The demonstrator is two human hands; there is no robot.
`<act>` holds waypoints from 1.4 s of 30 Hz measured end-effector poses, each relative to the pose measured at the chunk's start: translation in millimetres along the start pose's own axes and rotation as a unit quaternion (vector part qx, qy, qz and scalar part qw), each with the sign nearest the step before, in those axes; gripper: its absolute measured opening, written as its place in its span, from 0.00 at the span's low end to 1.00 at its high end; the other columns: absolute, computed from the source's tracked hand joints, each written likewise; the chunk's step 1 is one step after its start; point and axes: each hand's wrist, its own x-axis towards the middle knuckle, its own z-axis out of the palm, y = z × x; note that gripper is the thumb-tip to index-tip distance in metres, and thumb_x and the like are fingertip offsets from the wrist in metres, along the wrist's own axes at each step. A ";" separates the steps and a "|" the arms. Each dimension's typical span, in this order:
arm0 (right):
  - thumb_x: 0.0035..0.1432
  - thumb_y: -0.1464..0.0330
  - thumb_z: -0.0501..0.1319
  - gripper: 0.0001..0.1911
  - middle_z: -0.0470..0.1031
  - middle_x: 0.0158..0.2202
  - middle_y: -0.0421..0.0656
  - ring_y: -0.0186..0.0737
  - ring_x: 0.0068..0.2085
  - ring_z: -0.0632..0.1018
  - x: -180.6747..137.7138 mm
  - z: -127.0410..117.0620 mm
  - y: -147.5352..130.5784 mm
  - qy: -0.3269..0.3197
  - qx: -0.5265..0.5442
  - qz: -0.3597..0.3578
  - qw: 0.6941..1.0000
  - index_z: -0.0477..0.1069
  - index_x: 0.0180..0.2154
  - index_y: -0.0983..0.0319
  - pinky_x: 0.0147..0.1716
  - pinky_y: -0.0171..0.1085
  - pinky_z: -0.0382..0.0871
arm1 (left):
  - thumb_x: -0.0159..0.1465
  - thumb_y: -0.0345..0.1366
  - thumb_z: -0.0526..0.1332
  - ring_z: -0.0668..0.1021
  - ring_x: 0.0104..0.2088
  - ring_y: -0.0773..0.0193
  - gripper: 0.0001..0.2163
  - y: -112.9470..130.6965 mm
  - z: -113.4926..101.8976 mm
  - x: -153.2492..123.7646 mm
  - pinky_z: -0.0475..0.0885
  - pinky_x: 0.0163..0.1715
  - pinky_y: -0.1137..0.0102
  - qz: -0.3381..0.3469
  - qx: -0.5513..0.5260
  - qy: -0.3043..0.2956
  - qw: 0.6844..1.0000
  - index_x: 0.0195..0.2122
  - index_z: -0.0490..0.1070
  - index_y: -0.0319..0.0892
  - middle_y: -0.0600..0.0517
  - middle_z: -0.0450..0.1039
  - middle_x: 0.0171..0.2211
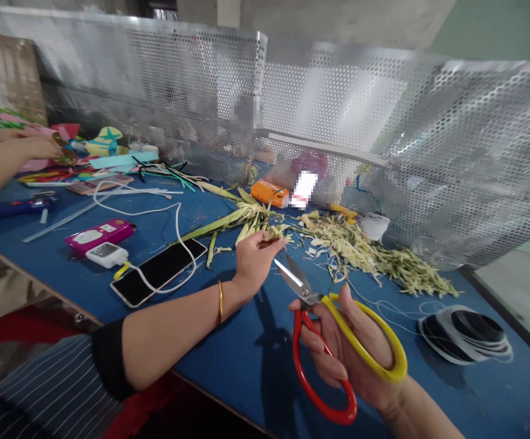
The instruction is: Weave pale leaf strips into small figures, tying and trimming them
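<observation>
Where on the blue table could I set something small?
Bare tabletop shows between the left forearm and the scissors, and on the near side of the black spool. Crowded: beyond the left hand and scissors, with leafy strips, trimmings, an orange packet.

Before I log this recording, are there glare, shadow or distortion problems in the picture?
Head view: glare whitens one blade of the steel scissors with red and yellow handles; a dark shadow falls on the blue tabletop below the bare left hand; the white rectangle by the perforated silver metal screen is washed out and pixelated; the outer edges look stretched, likely by the lens.
</observation>
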 end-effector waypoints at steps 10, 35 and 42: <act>0.58 0.40 0.48 0.33 0.65 0.23 0.35 0.24 0.14 0.58 1.3 1.3 -2.7 0.039 -0.009 0.008 0.999 0.67 0.46 0.61 0.12 0.27 0.54 | 0.50 0.38 0.70 0.75 0.29 0.64 0.06 -0.3 2.2 -7.5 0.69 0.33 0.70 0.004 0.036 -0.028 0.999 0.24 0.75 0.42 0.53 0.76 0.25; 0.57 0.43 0.53 0.29 0.61 0.19 0.32 0.24 0.11 0.56 0.7 -0.4 2.5 0.227 -0.243 -0.068 0.941 0.68 0.44 0.60 0.10 0.27 0.51 | 0.49 0.35 0.69 0.75 0.27 0.67 0.06 8.9 2.1 -0.2 0.68 0.30 0.71 -0.084 -0.036 -0.002 0.996 0.25 0.75 0.40 0.52 0.75 0.25; 0.60 0.58 0.57 0.20 0.77 0.31 0.47 0.47 0.29 0.77 2.0 -29.2 -12.8 0.402 -0.725 -0.067 0.555 0.66 0.51 0.59 0.25 0.37 0.57 | 0.51 0.33 0.68 0.76 0.23 0.66 0.05 9.0 0.9 2.3 0.69 0.26 0.69 -0.223 -0.085 -0.015 0.971 0.24 0.74 0.40 0.50 0.74 0.23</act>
